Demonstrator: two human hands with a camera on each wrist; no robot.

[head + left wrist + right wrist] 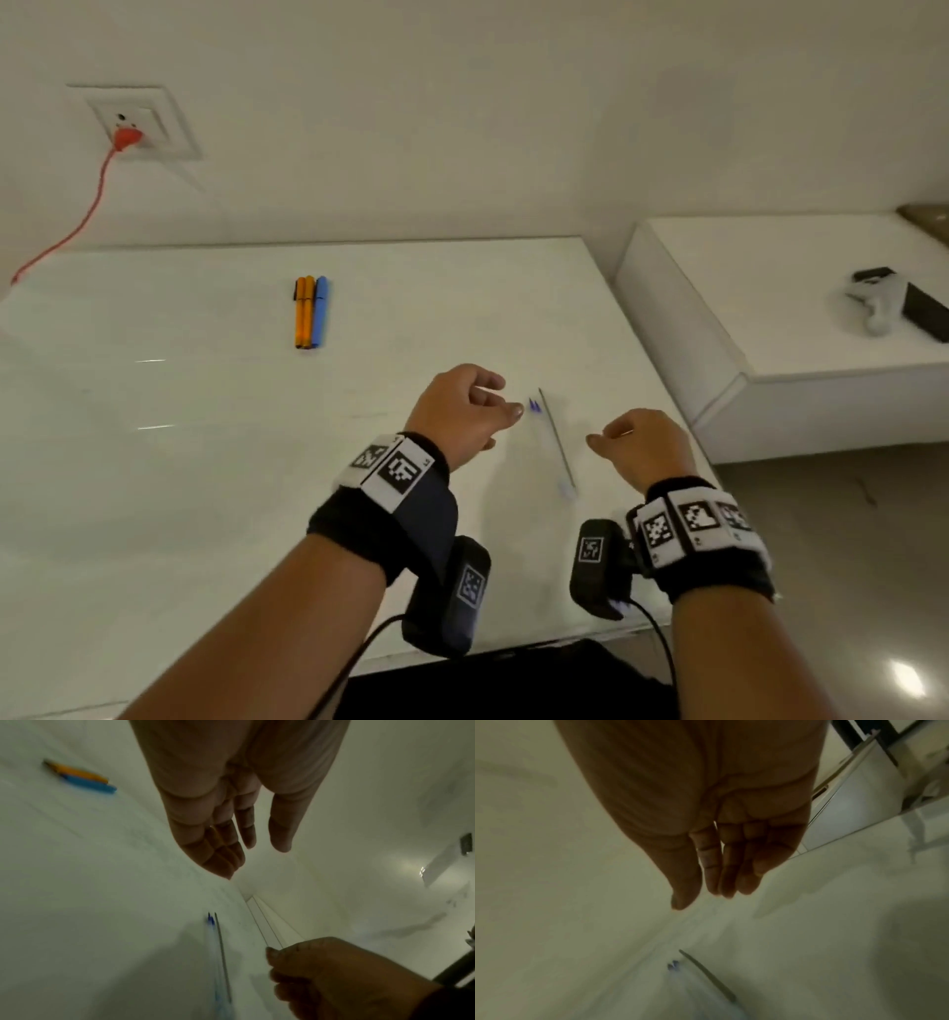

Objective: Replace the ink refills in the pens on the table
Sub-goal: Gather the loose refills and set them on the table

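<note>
Two orange pens and one blue pen (309, 312) lie side by side at the middle back of the white table (179, 437); the left wrist view shows them (82, 777) too. Nearer me lie clear refills with blue tips (544, 437) and one thin dark refill (557, 437) beside them, also in the wrist views (223, 957) (708, 975). My left hand (464, 411) hovers just left of the refills, fingers loosely curled, holding nothing. My right hand (639, 444) hovers just right of them, fingers relaxed and empty.
A white socket (136, 123) with a red plug and cord (82, 216) sits on the wall at back left. A lower white ledge (801, 401) to the right carries a grey-and-black device (888, 303). The table's right edge runs close to my right hand.
</note>
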